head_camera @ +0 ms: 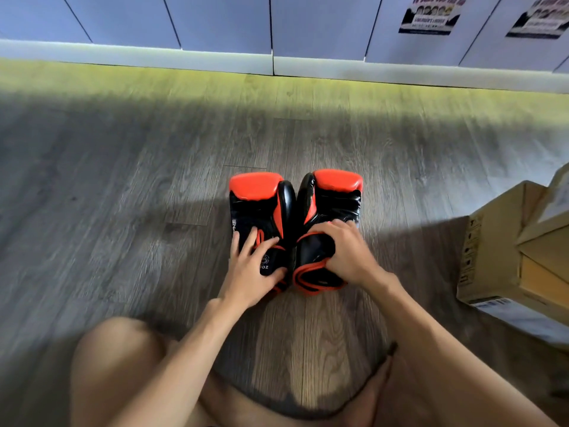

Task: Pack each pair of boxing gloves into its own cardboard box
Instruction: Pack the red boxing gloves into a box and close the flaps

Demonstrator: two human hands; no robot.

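Two black and red boxing gloves lie side by side on the wooden floor, padded ends pointing away from me. My left hand [251,269] rests on the cuff of the left glove [258,204] with its fingers spread and fairly straight. The thumb lies across the cuff by the printed logo. My right hand [345,251] curls over the cuff of the right glove [334,198] and grips it above the red strap. An open cardboard box [492,241] stands at the right edge, about a forearm's length from the gloves.
My bare knees and legs fill the bottom of the view. A pale wall with a white skirting board [277,64] runs across the top, with two posters [431,15] on it. A white label or sheet [523,315] lies by the box.
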